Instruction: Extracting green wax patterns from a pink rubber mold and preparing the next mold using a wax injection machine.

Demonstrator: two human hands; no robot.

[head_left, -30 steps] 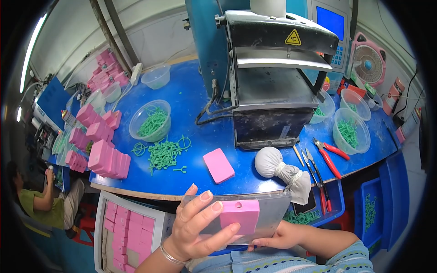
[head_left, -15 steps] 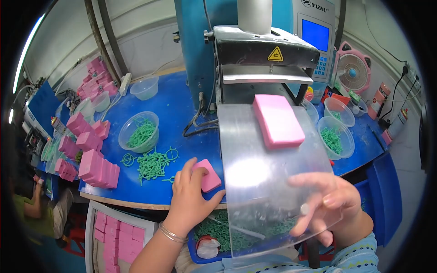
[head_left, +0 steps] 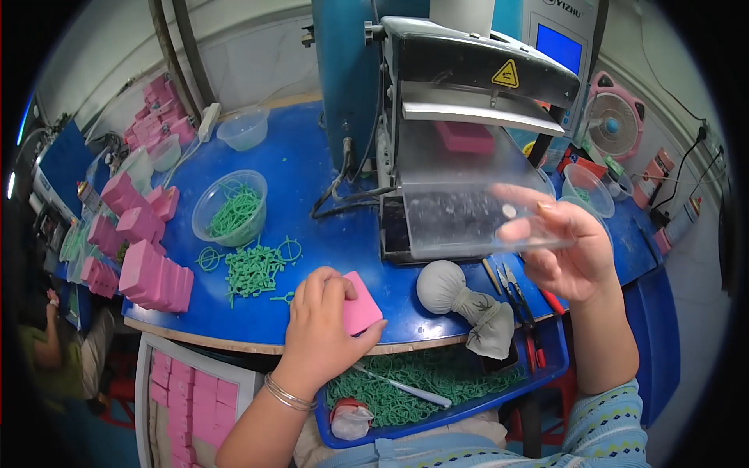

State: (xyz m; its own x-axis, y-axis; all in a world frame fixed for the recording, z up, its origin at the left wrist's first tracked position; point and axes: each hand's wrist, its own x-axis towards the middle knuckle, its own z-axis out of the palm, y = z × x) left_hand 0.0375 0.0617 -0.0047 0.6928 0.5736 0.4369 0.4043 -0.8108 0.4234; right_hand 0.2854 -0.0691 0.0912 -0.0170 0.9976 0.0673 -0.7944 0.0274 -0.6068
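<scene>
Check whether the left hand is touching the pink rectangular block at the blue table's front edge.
Touching. The head view shows the left hand laid over the pink rectangular block, fingers curled on its top and thumb under its near edge, with no gap.

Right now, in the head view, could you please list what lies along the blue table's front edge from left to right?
Stack of pink rectangular blocks → loose green rubber rings → left hand gripping a pink block → white tied cloth pouch → right hand holding a clear plastic sheet.

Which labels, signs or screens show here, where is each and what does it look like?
Warning sign: yellow triangle, black border, on the press machine's dark hood.
Screen: blue rectangle on the grey control box, upper right.
Lettered strip: dark lettering along the control box's top edge.
</scene>
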